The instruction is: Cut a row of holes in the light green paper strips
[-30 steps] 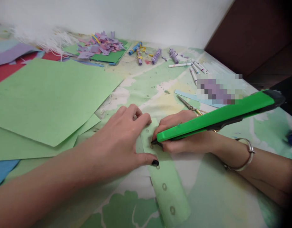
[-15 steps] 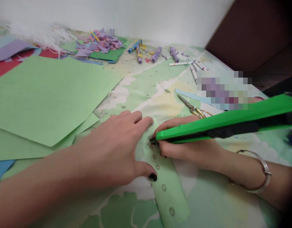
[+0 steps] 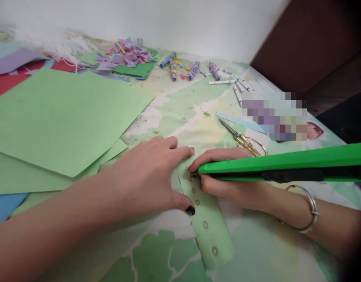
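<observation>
With 12 o'clock at the far side, the pale green strip (image 3: 217, 231) slants over the patterned cloth (image 3: 257, 250) from about 11 to 5 o'clock, marked with a row of small drawn rings. The left hand (image 3: 148, 176), at the strip's 10 o'clock, is palm down and half open, fingers bent and thumb spread, its thumb tip at the strip's near-left edge; how firmly it presses cannot be told. The right hand (image 3: 227, 174), toward 1 o'clock, is closed in a pinch round the front of the green tool (image 3: 271, 162), whose black tip is at the ring nearest the strip's far end, while its long body points to 3 o'clock; whether the tip touches the paper is unclear. A silvery bracelet (image 3: 315, 213) circles the right wrist. From the strip, gold-handled scissors (image 3: 240, 139) lie at 1 o'clock, just nearer than a light blue strip (image 3: 239, 121). White markers (image 3: 221, 82) are farther off, between 12 and 1, and rolled paper tubes (image 3: 194, 71) sit at 12. A heap of purple and pink scraps (image 3: 127, 55) is at 11, white strands (image 3: 57, 43) between 10 and 11, and large green sheets (image 3: 65, 121) at 10.
</observation>
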Demonstrator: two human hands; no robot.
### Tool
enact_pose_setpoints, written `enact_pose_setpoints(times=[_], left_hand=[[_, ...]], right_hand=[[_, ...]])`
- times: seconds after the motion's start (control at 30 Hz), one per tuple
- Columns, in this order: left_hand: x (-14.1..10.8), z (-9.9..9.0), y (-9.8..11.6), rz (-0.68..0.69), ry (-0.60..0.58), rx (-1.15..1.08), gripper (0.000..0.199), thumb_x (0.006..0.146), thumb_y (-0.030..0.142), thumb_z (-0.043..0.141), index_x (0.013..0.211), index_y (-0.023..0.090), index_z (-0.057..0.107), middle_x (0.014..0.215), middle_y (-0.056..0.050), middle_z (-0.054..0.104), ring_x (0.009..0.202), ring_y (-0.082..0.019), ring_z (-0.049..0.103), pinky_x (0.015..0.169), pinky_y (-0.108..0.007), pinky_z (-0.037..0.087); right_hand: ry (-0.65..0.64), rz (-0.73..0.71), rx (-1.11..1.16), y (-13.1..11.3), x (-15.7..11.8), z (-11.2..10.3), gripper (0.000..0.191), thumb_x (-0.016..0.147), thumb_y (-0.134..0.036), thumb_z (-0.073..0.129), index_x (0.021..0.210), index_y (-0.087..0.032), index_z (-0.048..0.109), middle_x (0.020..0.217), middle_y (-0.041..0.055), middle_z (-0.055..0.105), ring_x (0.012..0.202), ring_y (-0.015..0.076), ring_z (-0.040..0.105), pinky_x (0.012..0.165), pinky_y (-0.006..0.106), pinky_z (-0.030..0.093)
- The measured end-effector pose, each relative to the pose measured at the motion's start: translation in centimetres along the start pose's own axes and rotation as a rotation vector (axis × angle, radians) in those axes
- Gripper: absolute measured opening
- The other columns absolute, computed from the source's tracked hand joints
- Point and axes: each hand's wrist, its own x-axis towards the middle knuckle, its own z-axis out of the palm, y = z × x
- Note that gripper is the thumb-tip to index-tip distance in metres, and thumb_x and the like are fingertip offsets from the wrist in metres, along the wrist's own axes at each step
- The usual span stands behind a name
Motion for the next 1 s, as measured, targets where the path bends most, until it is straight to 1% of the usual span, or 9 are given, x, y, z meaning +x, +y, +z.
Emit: enact_pose_setpoints(times=[0.27, 0.4, 0.5, 0.6, 0.7, 0.8, 0.87, 0.93, 1.0], left_hand=[[0.0, -0.1, 0.1, -0.025, -0.021, 0.01, 0.065, 0.057, 0.061, 0.07, 0.113, 0.031, 0.055, 0.092, -0.002, 0.052, 0.087, -0.025, 0.051, 0.067, -0.035, 0.041], [0.3, 0.5, -0.3, -0.068, 0.078, -0.005, 0.073, 0.062, 0.064, 0.064, 0.122, 0.025, 0.047, 0.105, -0.006, 0.048, 0.091, -0.026, 0.051, 0.075, -0.039, 0.043], [0.6, 1.0, -0.7, -0.073, 0.165, -0.018, 0.067, 0.064, 0.06, 0.065, 0.112, 0.018, 0.048, 0.108, -0.008, 0.046, 0.097, -0.027, 0.047, 0.081, -0.042, 0.042], [0.8, 1.1, -0.7, -0.073, 0.146, -0.09, 0.059, 0.06, 0.053, 0.071, 0.101, 0.017, 0.048, 0.103, -0.007, 0.047, 0.097, -0.027, 0.045, 0.081, -0.041, 0.041], [0.8, 0.9, -0.6, -0.144, 0.139, -0.223, 0.054, 0.055, 0.043, 0.075, 0.094, 0.018, 0.047, 0.098, -0.005, 0.048, 0.091, -0.025, 0.045, 0.075, -0.038, 0.04], [0.9, 0.9, -0.7, -0.174, 0.165, -0.466, 0.04, 0.058, 0.03, 0.072, 0.088, 0.02, 0.047, 0.088, -0.001, 0.05, 0.081, -0.021, 0.047, 0.069, -0.034, 0.037], [0.9, 0.9, -0.8, -0.135, 0.164, -0.646, 0.029, 0.063, 0.024, 0.068, 0.084, 0.021, 0.048, 0.081, 0.001, 0.052, 0.075, -0.018, 0.048, 0.066, -0.031, 0.037], [0.8, 0.8, -0.9, -0.108, 0.158, -0.76, 0.022, 0.068, 0.026, 0.064, 0.083, 0.02, 0.05, 0.078, 0.002, 0.053, 0.072, -0.016, 0.053, 0.064, -0.03, 0.041], [0.5, 0.5, -1.0, -0.107, 0.173, -0.85, 0.022, 0.072, 0.03, 0.063, 0.087, 0.019, 0.051, 0.081, 0.001, 0.056, 0.071, -0.015, 0.058, 0.063, -0.029, 0.045]], right_hand=[[0.012, 0.062, 0.035, -0.2, -0.2, 0.1, 0.017, 0.066, -0.009, 0.06, 0.077, -0.017, 0.07, 0.067, -0.0018, 0.066, 0.057, 0.0094, 0.057, 0.057, 0.018, 0.049], [0.129, 0.076, 0.165, 0.1, -0.2, -0.3, 0.02, 0.065, -0.008, 0.057, 0.077, -0.017, 0.07, 0.067, -0.0013, 0.066, 0.055, 0.0096, 0.057, 0.052, 0.019, 0.046], [0.223, 0.097, 0.295, 0.9, 0.2, -0.5, 0.017, 0.065, -0.01, 0.055, 0.074, -0.017, 0.068, 0.062, -0.0015, 0.063, 0.052, 0.009, 0.053, 0.046, 0.019, 0.041], [0.274, 0.198, 0.413, 1.9, 0.7, -0.6, 0.011, 0.069, -0.018, 0.053, 0.065, -0.016, 0.063, 0.061, 0.0001, 0.06, 0.052, 0.0104, 0.052, 0.043, 0.02, 0.039], [0.298, 0.252, 0.409, 2.4, 1.2, -0.7, 0.014, 0.073, -0.022, 0.052, 0.061, -0.017, 0.055, 0.058, -0.0001, 0.058, 0.047, 0.0106, 0.051, 0.04, 0.021, 0.039], [0.272, 0.318, 0.358, 2.4, 1.6, -0.9, 0.003, 0.072, -0.022, 0.054, 0.073, -0.019, 0.053, 0.052, -0.0032, 0.055, 0.043, 0.0124, 0.053, 0.036, 0.02, 0.038], [0.213, 0.363, 0.253, 2.2, 2.0, -1.3, 0.015, 0.071, -0.023, 0.055, 0.086, -0.021, 0.053, 0.053, -0.0052, 0.054, 0.043, 0.0137, 0.056, 0.036, 0.02, 0.039], [0.127, 0.366, 0.11, 2.0, 2.3, -1.7, 0.022, 0.074, -0.026, 0.053, 0.096, -0.021, 0.052, 0.058, -0.005, 0.055, 0.045, 0.0134, 0.059, 0.038, 0.021, 0.042], [0.062, 0.343, 0.042, 1.8, 2.3, -2.0, 0.02, 0.076, -0.027, 0.05, 0.094, -0.02, 0.054, 0.058, -0.0037, 0.056, 0.045, 0.0135, 0.058, 0.038, 0.022, 0.04]])
